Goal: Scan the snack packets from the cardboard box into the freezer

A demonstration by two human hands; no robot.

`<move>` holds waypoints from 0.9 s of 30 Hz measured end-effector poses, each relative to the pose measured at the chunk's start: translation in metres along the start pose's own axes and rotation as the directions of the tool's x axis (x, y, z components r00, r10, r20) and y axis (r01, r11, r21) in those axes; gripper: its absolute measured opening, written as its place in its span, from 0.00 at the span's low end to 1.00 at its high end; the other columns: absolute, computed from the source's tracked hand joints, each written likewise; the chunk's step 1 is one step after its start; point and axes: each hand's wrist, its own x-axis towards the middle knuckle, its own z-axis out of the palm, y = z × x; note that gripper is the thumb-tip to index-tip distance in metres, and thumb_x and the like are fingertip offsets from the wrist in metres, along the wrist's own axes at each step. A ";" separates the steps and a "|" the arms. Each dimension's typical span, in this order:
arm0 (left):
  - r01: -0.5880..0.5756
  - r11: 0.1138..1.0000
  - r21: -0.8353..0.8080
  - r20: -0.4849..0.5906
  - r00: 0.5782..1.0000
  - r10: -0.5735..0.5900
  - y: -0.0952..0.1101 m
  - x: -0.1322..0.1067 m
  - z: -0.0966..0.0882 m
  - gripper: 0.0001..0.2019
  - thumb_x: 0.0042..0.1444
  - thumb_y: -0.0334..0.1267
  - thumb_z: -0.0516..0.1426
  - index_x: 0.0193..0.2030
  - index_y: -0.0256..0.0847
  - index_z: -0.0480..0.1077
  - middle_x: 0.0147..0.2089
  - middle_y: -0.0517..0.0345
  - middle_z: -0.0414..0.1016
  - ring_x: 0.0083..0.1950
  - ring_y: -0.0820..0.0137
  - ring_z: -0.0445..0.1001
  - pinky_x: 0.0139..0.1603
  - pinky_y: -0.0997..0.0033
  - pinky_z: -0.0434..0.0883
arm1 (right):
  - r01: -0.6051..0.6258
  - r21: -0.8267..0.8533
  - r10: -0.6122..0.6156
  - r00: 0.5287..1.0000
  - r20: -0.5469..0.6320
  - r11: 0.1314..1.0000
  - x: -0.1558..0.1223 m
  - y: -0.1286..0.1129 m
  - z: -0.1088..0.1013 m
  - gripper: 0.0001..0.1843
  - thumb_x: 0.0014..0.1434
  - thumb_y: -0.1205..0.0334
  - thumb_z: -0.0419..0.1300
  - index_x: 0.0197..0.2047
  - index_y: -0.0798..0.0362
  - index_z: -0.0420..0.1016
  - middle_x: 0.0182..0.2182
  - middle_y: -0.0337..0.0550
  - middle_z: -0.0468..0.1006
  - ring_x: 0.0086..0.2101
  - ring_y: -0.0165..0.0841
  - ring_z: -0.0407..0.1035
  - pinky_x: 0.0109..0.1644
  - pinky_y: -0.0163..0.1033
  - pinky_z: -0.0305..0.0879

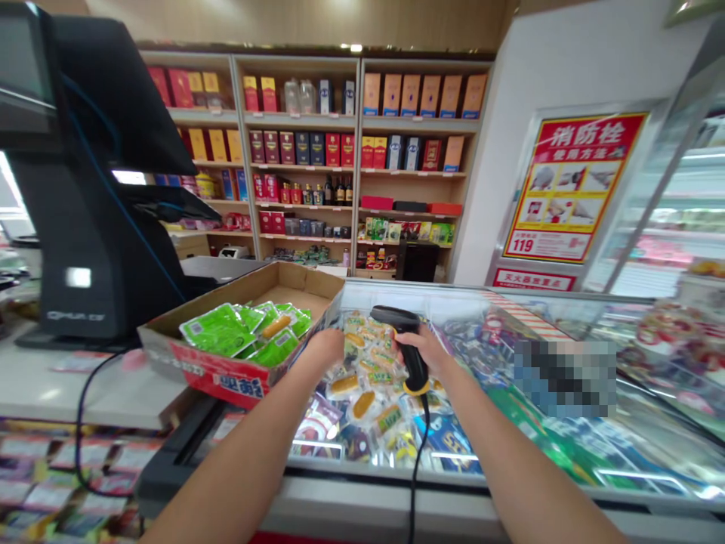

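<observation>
so, nearest is the front rim of the freezer (362, 487), with the scanner's black cord (418, 453) hanging down over it. right hand (422, 351) is clamped round the handle of a black corded barcode scanner (413, 359), yellow ring at its base, head tipped forward over the freezer's left end. scanner looks stiff and light, and the handle is the obvious grip. left hand (327, 347) is apart from the right, low at the freezer's left edge, right over the heap. its fingers are out of sight, so can't tell if it has hold of anything. vacuum packs (362, 385) with yellow food inside lie loose under both hands, in a pile towards that left end. expect them light, soft and slippery in the film, so best pinched by the flat sealed edge or taken across the body. just left, a cardboard tray (249, 291) sits across the freezer's corner and the counter (73, 385), holding flat green packs (220, 330). further left is a black pos terminal (84, 227). far back, wall shelves (362, 151) carry boxed liquor, and a red and yellow poster (572, 185) hangs on the right wall.
</observation>
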 end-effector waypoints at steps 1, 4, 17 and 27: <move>0.009 0.999 0.039 0.016 1.000 -0.010 0.001 0.000 -0.003 0.07 0.34 0.28 0.64 0.21 0.39 0.69 0.27 0.43 0.75 0.39 0.50 0.78 0.45 0.55 0.72 | -0.003 -0.006 0.003 1.000 0.009 1.000 0.000 0.000 0.001 0.14 0.42 0.58 0.66 0.32 0.57 0.75 0.20 0.39 0.75 0.17 0.29 0.67 0.21 0.34 0.63; 0.045 0.999 -0.023 -0.019 0.999 -0.046 0.009 0.002 -0.013 0.07 0.37 0.32 0.64 0.24 0.39 0.70 0.28 0.48 0.76 0.38 0.54 0.78 0.43 0.58 0.72 | -0.008 -0.015 0.008 1.000 0.002 1.000 -0.001 -0.001 0.002 0.14 0.42 0.58 0.66 0.31 0.57 0.75 0.20 0.39 0.75 0.17 0.29 0.67 0.20 0.34 0.63; 0.030 0.037 -0.999 0.015 0.934 -0.358 0.033 -0.001 0.017 0.25 0.26 0.42 0.72 0.32 0.36 0.73 0.33 0.54 0.79 0.33 0.71 0.76 0.34 0.72 0.71 | 0.000 0.038 0.001 0.999 -0.041 0.999 -0.007 -0.009 0.001 0.14 0.41 0.57 0.65 0.32 0.56 0.74 0.20 0.39 0.74 0.18 0.28 0.66 0.21 0.33 0.64; -0.009 0.060 -0.998 -0.026 0.955 -0.295 0.041 -0.005 0.018 0.25 0.25 0.39 0.72 0.32 0.35 0.71 0.27 0.58 0.76 0.27 0.73 0.73 0.31 0.72 0.69 | 0.012 0.039 -0.009 0.998 -0.060 0.999 -0.006 -0.006 0.004 0.11 0.40 0.58 0.65 0.26 0.55 0.72 0.18 0.39 0.74 0.16 0.28 0.65 0.19 0.34 0.62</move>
